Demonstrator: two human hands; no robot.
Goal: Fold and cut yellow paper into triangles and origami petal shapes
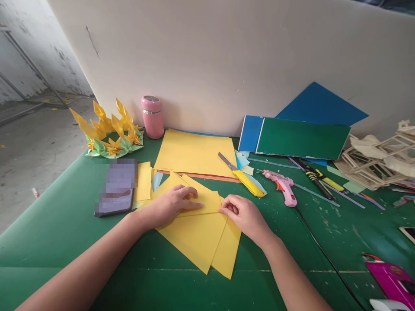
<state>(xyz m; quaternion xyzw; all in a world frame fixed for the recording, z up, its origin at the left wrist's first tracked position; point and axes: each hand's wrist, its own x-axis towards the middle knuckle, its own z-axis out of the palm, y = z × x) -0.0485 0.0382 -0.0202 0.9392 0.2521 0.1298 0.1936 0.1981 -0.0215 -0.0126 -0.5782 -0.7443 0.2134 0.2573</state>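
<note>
Hands in view: two, both the person's own, both at work over yellow paper at the middle of one green tabletop (58,250). One folded yellow sheet (211,199) lies uppermost; at least two larger yellow sheets (194,242) fan out beneath it toward the near side, overlapping, exact count not determinable.

Position relative to the fingers: the folded sheet lies directly under the left hand (175,205), one digit stretched flat along it, the remaining fingers bent and somewhat apart. Its right end reaches the fingertips of the right hand (243,214). There the thumb and index fingertip are drawn together, the other fingers curled; whether paper is caught between them cannot be told.

Surrounding items, counted: one yellow-handled utility knife (248,181), blade exposed, its blade end over one broad yellow stack (194,149) behind the hands; one pink glue gun (282,185) right of the knife, with one black cord (320,246); one smartphone (118,185), left of the left hand; one pink vacuum flask (153,119); one yellow-and-green paper crown (113,134) at far left; one green board (301,138) leaning at the rear; one wooden lattice model (372,162) at right. Paper scraps (243,160) lie near the knife, number not determinable.
</note>
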